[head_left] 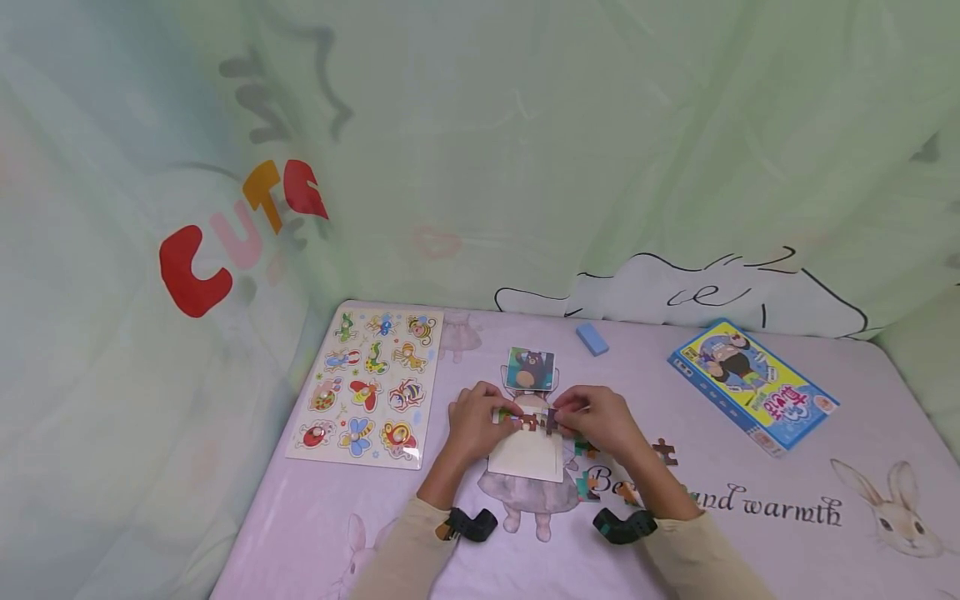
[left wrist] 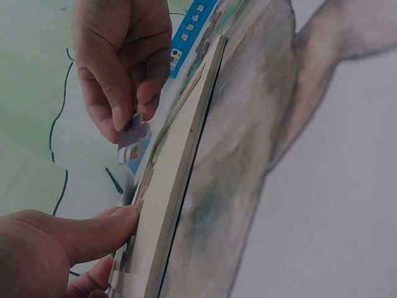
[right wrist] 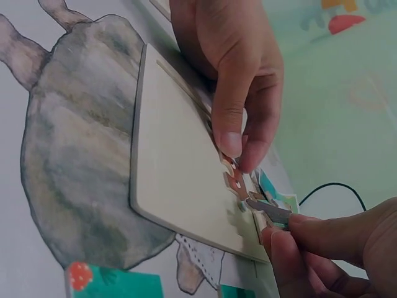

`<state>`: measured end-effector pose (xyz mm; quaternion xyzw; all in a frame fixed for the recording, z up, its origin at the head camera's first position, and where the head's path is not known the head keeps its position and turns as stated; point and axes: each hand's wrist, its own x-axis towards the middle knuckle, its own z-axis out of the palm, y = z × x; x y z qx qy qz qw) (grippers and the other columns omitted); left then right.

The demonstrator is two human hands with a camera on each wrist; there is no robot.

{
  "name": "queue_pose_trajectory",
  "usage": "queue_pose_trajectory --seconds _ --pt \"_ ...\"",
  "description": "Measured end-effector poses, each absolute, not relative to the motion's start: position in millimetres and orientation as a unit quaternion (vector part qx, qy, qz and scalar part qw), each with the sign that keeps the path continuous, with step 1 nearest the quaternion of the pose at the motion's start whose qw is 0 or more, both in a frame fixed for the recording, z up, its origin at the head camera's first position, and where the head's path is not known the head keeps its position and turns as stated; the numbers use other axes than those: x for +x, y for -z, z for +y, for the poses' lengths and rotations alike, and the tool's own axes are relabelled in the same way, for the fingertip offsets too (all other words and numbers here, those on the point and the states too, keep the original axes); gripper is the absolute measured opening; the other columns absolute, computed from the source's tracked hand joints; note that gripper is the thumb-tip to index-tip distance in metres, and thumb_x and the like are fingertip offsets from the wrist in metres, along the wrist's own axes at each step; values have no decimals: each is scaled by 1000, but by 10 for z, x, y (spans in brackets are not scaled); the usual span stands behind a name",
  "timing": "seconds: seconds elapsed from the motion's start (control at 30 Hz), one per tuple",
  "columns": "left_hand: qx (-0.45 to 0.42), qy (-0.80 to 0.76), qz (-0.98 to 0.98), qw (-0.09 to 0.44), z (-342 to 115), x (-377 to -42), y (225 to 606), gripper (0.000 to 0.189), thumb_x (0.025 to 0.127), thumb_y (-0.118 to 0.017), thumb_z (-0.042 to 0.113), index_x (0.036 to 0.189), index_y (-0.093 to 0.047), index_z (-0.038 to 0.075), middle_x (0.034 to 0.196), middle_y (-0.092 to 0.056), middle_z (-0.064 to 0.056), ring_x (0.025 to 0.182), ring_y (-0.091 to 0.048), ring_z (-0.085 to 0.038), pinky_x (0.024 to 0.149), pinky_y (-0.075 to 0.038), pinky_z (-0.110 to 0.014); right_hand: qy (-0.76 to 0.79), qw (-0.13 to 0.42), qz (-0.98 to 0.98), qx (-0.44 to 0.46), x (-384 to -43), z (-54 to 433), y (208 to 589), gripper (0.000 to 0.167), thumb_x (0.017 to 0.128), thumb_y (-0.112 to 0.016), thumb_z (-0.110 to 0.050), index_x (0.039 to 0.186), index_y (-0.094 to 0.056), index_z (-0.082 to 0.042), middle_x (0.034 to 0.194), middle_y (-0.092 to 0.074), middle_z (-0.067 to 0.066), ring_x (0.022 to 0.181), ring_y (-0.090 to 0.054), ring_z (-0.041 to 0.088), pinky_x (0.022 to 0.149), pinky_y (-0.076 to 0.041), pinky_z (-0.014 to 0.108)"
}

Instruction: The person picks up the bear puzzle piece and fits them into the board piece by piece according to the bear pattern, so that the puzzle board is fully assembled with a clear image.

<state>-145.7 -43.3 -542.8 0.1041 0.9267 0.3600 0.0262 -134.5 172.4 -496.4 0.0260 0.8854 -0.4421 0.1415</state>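
A pale wooden jigsaw tray (head_left: pixel 527 457) lies on the table, with several brown puzzle pieces (right wrist: pixel 236 180) in a row at its far side. My right hand (head_left: pixel 603 419) pinches a dark purple jigsaw piece (left wrist: pixel 131 133) between thumb and fingertips, over the right end of that row. The left hand (head_left: pixel 476 423) has curled thumb and forefinger close together at the row's left part, pinching at a piece there; the fingers mostly hide it. Just beyond the tray is a square picture card (head_left: pixel 531 369) of a brown bear on teal.
Loose jigsaw pieces (head_left: pixel 588 485) lie under and beside the right forearm, with a brown piece (head_left: pixel 664 452) farther right. An insect puzzle board (head_left: pixel 360 385) is at left. A blue block (head_left: pixel 592 339) and a blue-yellow box (head_left: pixel 753 385) lie at the back right, before a hanging curtain (head_left: pixel 480 167).
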Motion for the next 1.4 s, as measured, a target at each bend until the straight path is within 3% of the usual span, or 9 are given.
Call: queue_pose_trajectory --seconds 0.7,1.4 --pt "109 -357 927 26 -443 -1462 5449 10 86 -80 30 95 -83 27 110 -61 1 99 -49 -19 81 -30 -39 412 125 901 48 -1340 1597 5019 10 90 -76 -11 99 -77 -6 78 -71 4 67 -62 15 65 -56 27" --pt "107 -358 927 28 -446 -1447 5427 10 86 -80 29 96 -83 27 110 -62 2 98 -49 -17 81 -30 -38 360 83 928 49 -1325 1553 5041 15 87 -81 -20 93 -76 -7 74 -70 3 66 -58 16 57 -50 25"
